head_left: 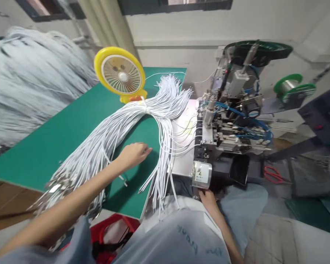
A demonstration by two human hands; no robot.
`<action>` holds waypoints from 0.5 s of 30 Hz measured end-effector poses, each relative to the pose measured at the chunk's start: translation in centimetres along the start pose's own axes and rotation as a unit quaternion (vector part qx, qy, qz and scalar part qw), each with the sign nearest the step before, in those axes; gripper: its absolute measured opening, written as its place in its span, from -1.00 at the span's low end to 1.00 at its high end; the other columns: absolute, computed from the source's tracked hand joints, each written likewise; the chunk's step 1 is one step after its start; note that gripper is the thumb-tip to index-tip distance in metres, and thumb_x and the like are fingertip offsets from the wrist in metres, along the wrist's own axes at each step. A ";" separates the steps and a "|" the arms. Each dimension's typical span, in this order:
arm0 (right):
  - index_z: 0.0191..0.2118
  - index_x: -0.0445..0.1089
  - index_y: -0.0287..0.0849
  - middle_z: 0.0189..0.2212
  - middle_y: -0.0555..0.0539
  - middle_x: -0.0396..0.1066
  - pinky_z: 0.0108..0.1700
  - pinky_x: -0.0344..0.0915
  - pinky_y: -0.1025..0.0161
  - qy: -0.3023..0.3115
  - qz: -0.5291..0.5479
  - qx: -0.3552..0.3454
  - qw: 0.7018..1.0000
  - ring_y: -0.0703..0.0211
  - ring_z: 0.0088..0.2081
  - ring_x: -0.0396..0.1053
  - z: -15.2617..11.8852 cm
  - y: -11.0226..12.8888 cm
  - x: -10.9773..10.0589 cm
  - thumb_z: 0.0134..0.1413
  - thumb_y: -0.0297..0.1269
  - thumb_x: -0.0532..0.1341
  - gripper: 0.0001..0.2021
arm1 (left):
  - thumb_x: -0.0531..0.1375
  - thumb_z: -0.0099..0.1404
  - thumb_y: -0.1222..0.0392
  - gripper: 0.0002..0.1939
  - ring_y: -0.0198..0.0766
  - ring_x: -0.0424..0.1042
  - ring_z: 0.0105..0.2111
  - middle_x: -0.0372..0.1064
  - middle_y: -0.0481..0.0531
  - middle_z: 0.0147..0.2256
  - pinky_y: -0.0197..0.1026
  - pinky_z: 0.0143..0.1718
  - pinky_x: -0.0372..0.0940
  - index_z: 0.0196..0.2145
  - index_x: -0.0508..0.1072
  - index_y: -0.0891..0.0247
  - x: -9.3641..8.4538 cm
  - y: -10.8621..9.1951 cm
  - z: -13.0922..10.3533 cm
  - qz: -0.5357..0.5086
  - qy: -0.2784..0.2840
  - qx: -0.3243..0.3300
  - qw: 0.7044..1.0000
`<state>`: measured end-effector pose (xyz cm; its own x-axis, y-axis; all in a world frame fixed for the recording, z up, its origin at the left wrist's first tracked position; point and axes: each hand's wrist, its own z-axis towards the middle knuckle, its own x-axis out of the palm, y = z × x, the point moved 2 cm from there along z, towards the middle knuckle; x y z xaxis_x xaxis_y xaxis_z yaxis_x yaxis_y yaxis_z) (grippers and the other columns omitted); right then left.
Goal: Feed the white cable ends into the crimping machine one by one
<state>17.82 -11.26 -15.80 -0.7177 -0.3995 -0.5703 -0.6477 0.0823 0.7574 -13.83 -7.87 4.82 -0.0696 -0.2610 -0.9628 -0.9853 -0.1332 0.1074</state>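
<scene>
My left hand (134, 154) hovers above the green table with its fingers curled together; what they may hold is hidden. Beside it runs a large bundle of white cables (104, 135), gathered at a tie and fanning out at both ends. My right hand (208, 200) is low at the machine's front edge, just below a clear round container with a label (202, 174); its fingertips are partly hidden. Several white cables lead from the bundle across a metal plate (181, 167) to the black slots on the machine (231, 135).
A yellow fan (122, 77) stands on the green table (68, 128). A big heap of white cables (38, 77) lies at the left. Right of the machine are a green wire spool (290, 86), red-handled scissors (273, 175) and a black tray (239, 169).
</scene>
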 end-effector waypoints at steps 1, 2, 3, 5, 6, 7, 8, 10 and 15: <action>-0.51 0.42 -0.24 -0.53 -0.14 0.44 -0.38 0.21 0.27 0.025 -0.002 -0.013 1.000 0.10 -0.42 0.39 -0.7 0.4 -0.4 0.13 -0.25 0.05 -0.69 | -0.13 0.33 -0.02 -0.58 -0.14 0.39 -0.39 0.39 0.11 -0.40 -0.22 -0.46 0.10 -0.47 0.36 0.25 0.8 -0.1 -1.0 -0.023 0.019 0.001 1.000; -0.52 0.42 -0.23 -0.55 -0.12 0.43 -0.40 0.18 0.29 0.047 -0.003 -0.032 0.998 0.12 -0.44 0.37 -1.5 1.2 -1.0 0.14 -0.23 0.02 -0.67 | -0.12 0.33 0.00 -0.59 -0.15 0.39 -0.39 0.40 0.10 -0.40 -0.22 -0.45 0.11 -0.43 0.38 0.25 1.5 -0.5 -1.9 -0.057 0.031 0.010 0.998; -0.51 0.41 -0.23 -0.56 -0.09 0.41 -0.42 0.15 0.30 0.067 -0.008 -0.062 0.996 0.15 -0.47 0.35 -2.3 2.3 -1.7 0.16 -0.22 0.00 -0.65 | -0.11 0.34 0.02 -0.61 -0.17 0.40 -0.38 0.41 0.09 -0.39 -0.23 -0.43 0.12 -0.39 0.40 0.25 2.2 -1.0 -2.6 -0.096 0.037 0.026 0.994; -0.54 0.37 -0.22 -0.59 -0.06 0.38 -0.43 0.10 0.32 0.086 -0.029 -0.131 0.987 0.20 -0.50 0.30 -3.5 5.2 -2.9 0.19 -0.21 -0.04 -0.61 | -0.09 0.34 0.03 -0.65 -0.19 0.40 -0.34 0.42 0.08 -0.34 -0.24 -0.36 0.16 -0.27 0.40 0.26 3.3 -2.6 -3.9 -0.172 0.024 0.056 0.983; -0.57 0.36 -0.22 -0.60 -0.04 0.36 -0.43 0.10 0.32 0.108 -0.036 -0.165 0.980 0.22 -0.51 0.29 -3.7 6.9 -3.3 0.19 -0.21 -0.04 -0.60 | -0.09 0.34 0.03 -0.65 -0.19 0.39 -0.34 0.42 0.08 -0.34 -0.23 -0.34 0.17 -0.26 0.40 0.27 3.8 -3.5 -4.4 -0.193 0.009 0.061 0.979; -0.53 0.38 -0.21 -0.58 -0.04 0.37 -0.40 0.12 0.33 0.115 -0.021 -0.195 0.974 0.22 -0.49 0.30 -3.7 8.6 -3.7 0.19 -0.22 -0.04 -0.62 | -0.10 0.35 0.04 -0.65 -0.19 0.38 -0.35 0.40 0.08 -0.36 -0.23 -0.33 0.18 -0.28 0.40 0.28 4.2 -4.5 -4.9 -0.205 -0.007 0.057 0.977; -0.42 0.41 -0.21 -0.51 -0.05 0.41 -0.35 0.16 0.33 0.100 0.004 -0.214 0.972 0.22 -0.43 0.33 -3.2 10.3 -3.9 0.19 -0.25 -0.03 -0.67 | -0.10 0.35 0.06 -0.64 -0.20 0.37 -0.37 0.38 0.08 -0.38 -0.22 -0.34 0.18 -0.32 0.39 0.29 4.5 -5.3 -5.4 -0.209 -0.023 0.050 0.976; -0.19 0.41 -0.24 -0.38 -0.11 0.44 -0.23 0.22 0.29 0.040 0.034 -0.223 0.973 0.17 -0.33 0.38 -1.5 13.2 -4.0 0.17 -0.31 -0.04 -0.70 | -0.12 0.36 0.08 -0.64 -0.22 0.34 -0.41 0.34 0.07 -0.42 -0.21 -0.36 0.18 -0.34 0.38 0.30 5.0 -6.7 -6.3 -0.222 -0.042 0.047 0.973; 0.13 0.18 -0.34 -0.21 -0.26 0.42 -0.13 0.25 0.15 -0.002 0.036 -0.247 0.968 0.03 -0.22 0.37 3.2 17.7 -1.7 0.09 -0.34 0.01 -0.54 | -0.17 0.40 0.10 -0.60 -0.24 0.35 -0.23 0.36 0.11 -0.22 -0.21 -0.17 0.24 -0.13 0.40 0.30 5.7 -5.5 -7.9 -0.248 -0.136 0.075 0.956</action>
<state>6.75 -6.16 -2.46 -0.7583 -0.4048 -0.5109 -0.3955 -0.3373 0.8543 -7.57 -16.16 0.71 0.3935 0.0596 -0.9174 -0.9177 -0.0332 -0.3958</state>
